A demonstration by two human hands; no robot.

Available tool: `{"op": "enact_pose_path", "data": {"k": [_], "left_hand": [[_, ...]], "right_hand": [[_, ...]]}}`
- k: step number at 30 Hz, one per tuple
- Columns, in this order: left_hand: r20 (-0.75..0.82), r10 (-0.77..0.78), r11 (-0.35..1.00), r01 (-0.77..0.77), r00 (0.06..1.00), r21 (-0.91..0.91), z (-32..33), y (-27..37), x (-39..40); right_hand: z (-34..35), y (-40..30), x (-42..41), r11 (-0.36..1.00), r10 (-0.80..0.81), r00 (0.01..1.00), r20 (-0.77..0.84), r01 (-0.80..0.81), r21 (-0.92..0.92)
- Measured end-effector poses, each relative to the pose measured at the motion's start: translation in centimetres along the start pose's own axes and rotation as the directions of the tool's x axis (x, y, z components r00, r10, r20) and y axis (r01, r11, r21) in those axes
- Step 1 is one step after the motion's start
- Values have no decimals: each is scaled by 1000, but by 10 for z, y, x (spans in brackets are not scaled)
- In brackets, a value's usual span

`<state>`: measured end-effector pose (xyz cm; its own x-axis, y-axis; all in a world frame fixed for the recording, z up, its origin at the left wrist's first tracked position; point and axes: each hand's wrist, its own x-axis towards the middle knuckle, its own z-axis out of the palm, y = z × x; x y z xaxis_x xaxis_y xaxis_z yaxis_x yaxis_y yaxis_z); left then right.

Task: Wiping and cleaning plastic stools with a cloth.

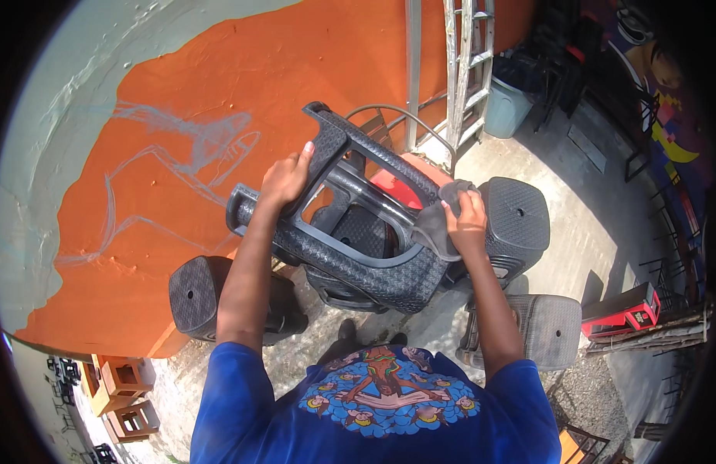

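Note:
A black plastic stool with a woven texture (317,246) lies tipped on its side before me, its legs pointing up and to the left. My left hand (287,177) grips one of its legs, thumb along the edge. In my right hand (467,220) is a dark grey cloth (436,232), pressed against the stool's right side. Beneath and behind the held stool, another dark seat (358,229) shows through the opening. What bears the held stool's weight is partly hidden.
Black stools stand at left (190,294) and right (517,211); a dusty grey one (552,332) is lower right. Beyond are an orange wall (265,75), a ladder (465,69), a bin (506,107), a red-and-black box (625,313) and wooden stools (123,374).

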<state>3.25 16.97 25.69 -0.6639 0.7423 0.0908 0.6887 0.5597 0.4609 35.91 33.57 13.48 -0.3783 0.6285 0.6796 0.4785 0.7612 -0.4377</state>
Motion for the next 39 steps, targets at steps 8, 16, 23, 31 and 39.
{"op": "enact_pose_path", "data": {"k": [8,16,23,31,39], "left_hand": [[119,114,952,-74,986,-297,18,16,-4],[150,133,923,-67,980,-380,12,14,-6],[39,-145,619,122,989,-776,49,-12,36],[524,261,536,330,810,-777,-13,11,43],[767,238,943,48,596,-330,7,22,81]], "right_hand": [[78,-103,56,951,-167,979,-118,191,243],[131,-118,161,941,39,982,-185,27,338],[99,-188,98,871,-415,910,-11,401,285],[50,-231,13,826,-558,795,240,503,253],[85,-281,31,552,-821,474,317,799,237]]}}
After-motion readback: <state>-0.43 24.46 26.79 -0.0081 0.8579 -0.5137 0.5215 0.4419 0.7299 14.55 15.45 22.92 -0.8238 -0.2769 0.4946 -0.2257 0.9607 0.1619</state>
